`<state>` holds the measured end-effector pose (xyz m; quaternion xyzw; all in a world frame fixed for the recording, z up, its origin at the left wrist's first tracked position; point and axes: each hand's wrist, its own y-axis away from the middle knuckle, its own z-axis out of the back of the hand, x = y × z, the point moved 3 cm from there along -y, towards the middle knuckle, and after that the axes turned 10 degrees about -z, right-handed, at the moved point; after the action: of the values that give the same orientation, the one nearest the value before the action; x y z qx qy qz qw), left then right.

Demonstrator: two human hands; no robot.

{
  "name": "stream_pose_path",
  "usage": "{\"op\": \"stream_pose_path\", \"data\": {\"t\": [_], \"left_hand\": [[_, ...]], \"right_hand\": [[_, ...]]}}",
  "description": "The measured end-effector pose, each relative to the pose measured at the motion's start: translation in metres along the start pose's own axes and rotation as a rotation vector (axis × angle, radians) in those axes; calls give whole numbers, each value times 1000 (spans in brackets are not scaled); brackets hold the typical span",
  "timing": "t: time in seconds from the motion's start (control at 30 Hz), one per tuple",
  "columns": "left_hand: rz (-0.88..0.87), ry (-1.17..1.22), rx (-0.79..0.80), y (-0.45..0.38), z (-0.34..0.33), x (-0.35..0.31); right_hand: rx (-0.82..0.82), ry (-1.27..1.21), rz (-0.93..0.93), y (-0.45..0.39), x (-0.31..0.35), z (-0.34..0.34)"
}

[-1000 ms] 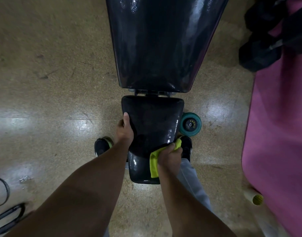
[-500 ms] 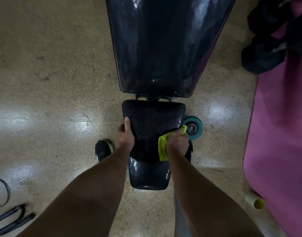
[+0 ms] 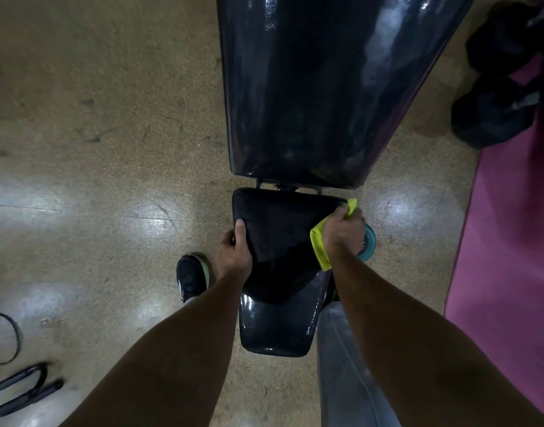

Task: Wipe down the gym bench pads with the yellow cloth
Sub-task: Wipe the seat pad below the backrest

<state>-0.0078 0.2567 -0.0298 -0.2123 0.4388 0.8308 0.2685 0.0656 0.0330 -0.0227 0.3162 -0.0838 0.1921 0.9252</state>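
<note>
Right hand on the cloth at the seat pad's far right corner, left hand bracing the other side.

The right hand [image 3: 343,231] clutches the yellow cloth [image 3: 320,245], fingers curled round it, pressing it against the right edge of the black seat pad [image 3: 280,241], just below the gap to the long back pad [image 3: 320,87]. The left hand [image 3: 235,252] grips the seat pad's left edge, thumb laid on top, fingers wrapped underneath. A teal wheel [image 3: 368,245] peeks out beside the right hand; a black shoe [image 3: 192,277] stands on the speckled floor [image 3: 110,149], and a pink mat [image 3: 511,241] lies off right.
</note>
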Motion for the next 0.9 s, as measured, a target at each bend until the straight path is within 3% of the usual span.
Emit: {"op": "stream_pose_path", "data": {"t": [0.17,0.5,0.73,0.9], "left_hand": [[2,4,2,1,0,1],[-13,76,15,1,1,0],[-51,-1,19,-3,1,2],[-208,-38,54,-10,2,3]], "right_hand": [[-111,398,284,-2,24,-6],[-28,583,719,33,52,-37],[139,733,853,64,73,-61],[177,679,894,87,82,-75]]}}
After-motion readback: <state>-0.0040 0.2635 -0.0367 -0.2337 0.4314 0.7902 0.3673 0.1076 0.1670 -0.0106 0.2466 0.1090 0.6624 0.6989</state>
